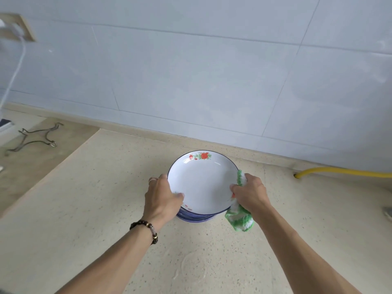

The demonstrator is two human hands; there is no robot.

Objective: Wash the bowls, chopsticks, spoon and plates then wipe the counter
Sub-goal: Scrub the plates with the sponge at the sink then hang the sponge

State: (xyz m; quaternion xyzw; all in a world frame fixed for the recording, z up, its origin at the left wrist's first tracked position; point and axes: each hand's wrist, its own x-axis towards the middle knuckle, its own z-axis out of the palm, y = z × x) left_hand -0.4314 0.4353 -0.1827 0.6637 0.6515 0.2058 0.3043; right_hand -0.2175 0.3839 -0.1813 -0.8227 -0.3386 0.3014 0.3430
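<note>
A stack of white plates [201,181] with blue rims and red flower prints is on or just above the beige counter [84,209], near the wall. My left hand [162,197] grips the stack's left edge, thumb on the top plate's rim. My right hand [250,194] grips the right edge and also holds a green-and-white cloth [240,219] bunched against the plates. The lower plates show only as blue edges under the top one. No bowls, chopsticks or spoon are in view.
A yellow hose [339,172] runs along the wall base at the right. A wire stand [36,139] lies on the lower counter at the left. A faint wet ring [193,266] marks the counter in front of the plates. The tiled wall is close behind.
</note>
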